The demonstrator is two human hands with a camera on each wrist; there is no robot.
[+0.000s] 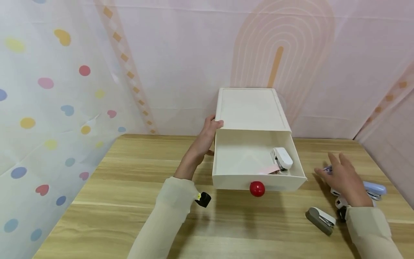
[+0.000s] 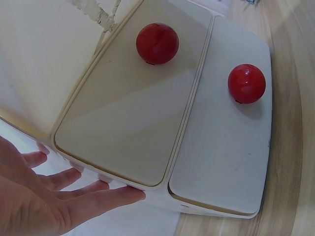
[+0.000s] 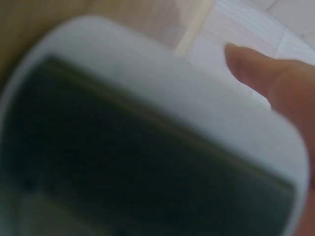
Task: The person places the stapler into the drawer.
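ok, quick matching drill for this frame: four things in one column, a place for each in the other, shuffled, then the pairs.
Things:
1. white stapler
2. grey stapler
3. red knob
4. left hand

Places:
A. on the table, near the right wrist
B. on the drawer's front panel
C. inside the open drawer
D. against the left side of the white box

Pairs: 1-C, 2-A, 3-B, 4-D

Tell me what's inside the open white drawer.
Inside the open drawer lie a white stapler near the right wall and a pink item beside it. The front wall hides the nearest strip of floor.
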